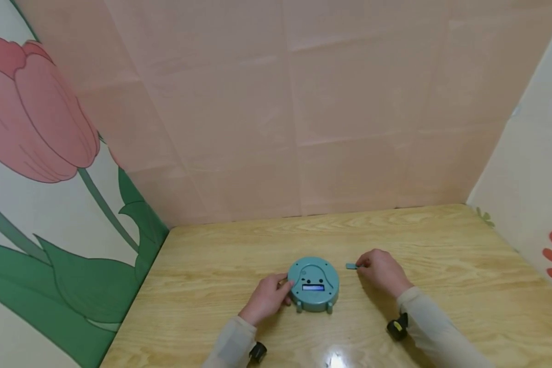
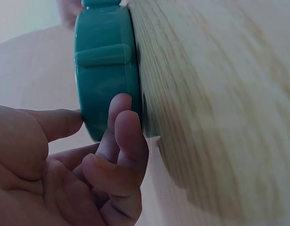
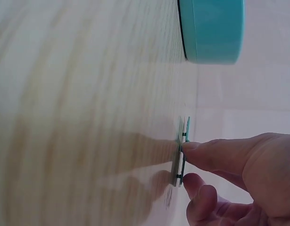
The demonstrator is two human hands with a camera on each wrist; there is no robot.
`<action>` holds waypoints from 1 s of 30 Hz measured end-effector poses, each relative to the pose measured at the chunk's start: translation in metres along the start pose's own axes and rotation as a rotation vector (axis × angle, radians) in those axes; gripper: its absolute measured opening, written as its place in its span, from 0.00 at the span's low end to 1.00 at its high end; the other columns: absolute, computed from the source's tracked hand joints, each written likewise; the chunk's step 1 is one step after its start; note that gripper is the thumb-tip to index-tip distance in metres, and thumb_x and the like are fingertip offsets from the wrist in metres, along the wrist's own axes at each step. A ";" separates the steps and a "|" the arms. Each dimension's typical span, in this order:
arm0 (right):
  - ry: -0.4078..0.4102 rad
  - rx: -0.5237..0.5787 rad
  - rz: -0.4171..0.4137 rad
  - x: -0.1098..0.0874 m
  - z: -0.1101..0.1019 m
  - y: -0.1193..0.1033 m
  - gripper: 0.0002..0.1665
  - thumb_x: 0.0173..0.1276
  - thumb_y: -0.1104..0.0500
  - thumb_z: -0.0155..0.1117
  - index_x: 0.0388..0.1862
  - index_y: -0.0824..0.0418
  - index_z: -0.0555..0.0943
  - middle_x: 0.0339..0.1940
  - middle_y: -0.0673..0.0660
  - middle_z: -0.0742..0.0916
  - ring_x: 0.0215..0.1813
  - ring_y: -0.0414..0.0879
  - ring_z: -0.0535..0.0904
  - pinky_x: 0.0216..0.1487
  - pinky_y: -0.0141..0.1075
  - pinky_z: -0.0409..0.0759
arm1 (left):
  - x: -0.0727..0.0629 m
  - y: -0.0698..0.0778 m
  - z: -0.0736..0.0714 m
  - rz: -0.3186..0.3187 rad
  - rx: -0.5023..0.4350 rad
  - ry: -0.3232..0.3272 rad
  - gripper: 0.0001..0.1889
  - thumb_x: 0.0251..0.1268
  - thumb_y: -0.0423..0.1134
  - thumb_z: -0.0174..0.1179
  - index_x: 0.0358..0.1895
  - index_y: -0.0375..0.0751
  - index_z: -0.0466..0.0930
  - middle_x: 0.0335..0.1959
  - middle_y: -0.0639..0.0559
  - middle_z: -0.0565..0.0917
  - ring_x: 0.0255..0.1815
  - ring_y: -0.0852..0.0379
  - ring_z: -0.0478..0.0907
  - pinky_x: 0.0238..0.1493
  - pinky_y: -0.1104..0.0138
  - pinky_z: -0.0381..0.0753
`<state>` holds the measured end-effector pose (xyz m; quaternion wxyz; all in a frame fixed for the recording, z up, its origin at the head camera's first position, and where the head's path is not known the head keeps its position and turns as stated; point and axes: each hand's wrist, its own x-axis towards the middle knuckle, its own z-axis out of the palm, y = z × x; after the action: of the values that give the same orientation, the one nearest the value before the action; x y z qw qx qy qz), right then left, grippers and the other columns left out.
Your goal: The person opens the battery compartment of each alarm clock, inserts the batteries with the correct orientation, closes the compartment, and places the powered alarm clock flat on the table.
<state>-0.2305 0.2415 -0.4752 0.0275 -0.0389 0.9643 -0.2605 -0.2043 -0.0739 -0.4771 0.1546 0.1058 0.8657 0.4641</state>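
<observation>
A round teal device [image 1: 313,268] lies on the wooden table, with a small lit display [image 1: 314,288], dark face-like dots and two stubby feet at its near side. My left hand [image 1: 267,299] grips its left edge, the thumb on top and other fingers low against the side. In the left wrist view the teal side wall [image 2: 104,77] shows between thumb and fingers. To the right of the device, my right hand [image 1: 384,271] pinches a small flat teal piece [image 1: 351,266] by its right end. The right wrist view shows this thin piece edge-on, close over the tabletop.
The wood-grain table [image 1: 211,260] meets a creased pink sheet [image 1: 239,128] at the back. A wall with a painted tulip [image 1: 37,112] stands on the left, and a pale wall [image 1: 533,168] on the right. A dark wrist camera [image 1: 397,327] sits under the right forearm.
</observation>
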 end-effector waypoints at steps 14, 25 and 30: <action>-0.019 0.008 0.009 0.002 0.001 -0.004 0.03 0.66 0.63 0.69 0.36 0.59 0.88 0.40 0.58 0.88 0.40 0.49 0.81 0.39 0.47 0.81 | 0.000 0.000 0.003 0.014 -0.015 -0.003 0.25 0.78 0.44 0.53 0.67 0.29 0.72 0.24 0.49 0.84 0.24 0.55 0.78 0.23 0.68 0.75; -0.021 -0.027 -0.034 0.002 0.002 -0.005 0.02 0.66 0.62 0.69 0.35 0.59 0.88 0.38 0.56 0.87 0.40 0.49 0.81 0.41 0.48 0.82 | -0.001 0.001 0.004 -0.013 -0.076 -0.030 0.24 0.79 0.44 0.51 0.69 0.31 0.69 0.26 0.49 0.84 0.25 0.56 0.79 0.25 0.67 0.79; -0.035 -0.020 -0.013 0.002 0.003 -0.007 0.02 0.66 0.60 0.70 0.33 0.57 0.87 0.35 0.53 0.87 0.37 0.47 0.80 0.38 0.45 0.81 | -0.003 0.000 0.002 0.028 -0.079 -0.028 0.30 0.80 0.44 0.51 0.77 0.35 0.58 0.26 0.49 0.84 0.24 0.55 0.79 0.26 0.63 0.81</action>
<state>-0.2323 0.2342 -0.4746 0.0423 -0.0500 0.9660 -0.2501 -0.2007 -0.0731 -0.4779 0.1644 0.1183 0.8429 0.4985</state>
